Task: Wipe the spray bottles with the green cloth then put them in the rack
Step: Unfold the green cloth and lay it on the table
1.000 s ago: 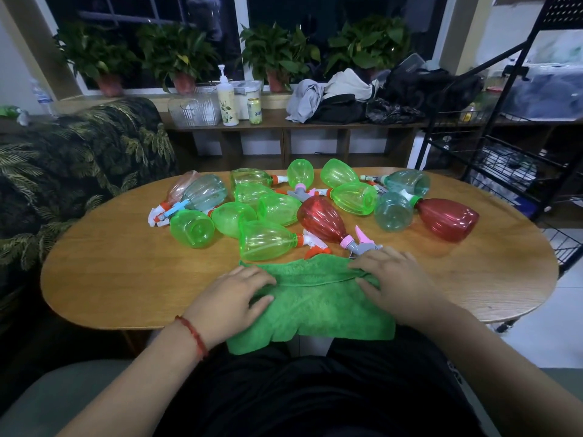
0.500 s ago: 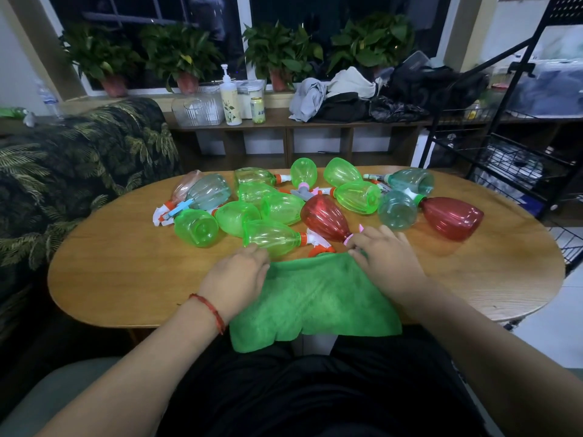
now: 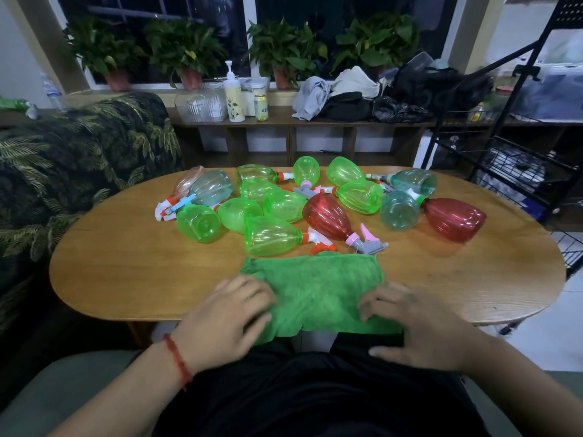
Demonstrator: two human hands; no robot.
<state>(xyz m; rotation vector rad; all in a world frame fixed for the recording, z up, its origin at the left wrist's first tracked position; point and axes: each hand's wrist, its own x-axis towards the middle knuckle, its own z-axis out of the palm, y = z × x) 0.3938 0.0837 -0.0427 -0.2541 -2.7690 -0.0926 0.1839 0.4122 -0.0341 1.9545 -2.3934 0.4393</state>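
The cloth [image 3: 315, 291] lies spread flat at the near edge of the counter [image 3: 126, 263], low in the middle of the frame, its near hem hanging off toward the person's lap. The left hand [image 3: 227, 316] rests on its left edge with bent fingers; it is blurred, so I cannot tell whether they pinch the fabric. The right hand [image 3: 419, 326] lies on the lower right corner, fingers [image 3: 378, 305] straight and spread, holding nothing.

No bottle is in hand, and the bottles [image 3: 315, 203] all lie on their sides in a heap just above the cloth. By the look of it the wiping has not begun, and this is the cloth being readied. The next move calls for gathering the cloth in one hand and lifting a bottle with the other. The green bottle [image 3: 271, 236] and the red bottle [image 3: 326, 216] are nearest, their triggers at the cloth's top edge. The black wire rack [image 3: 504, 137] stands well off at the right of the frame, so each placing will be a reach.

I can read no writing on the bottles. On the shelf behind, a pump bottle [image 3: 234, 96] carries a flower print and a small can [image 3: 261, 107] has lettering too small to read.
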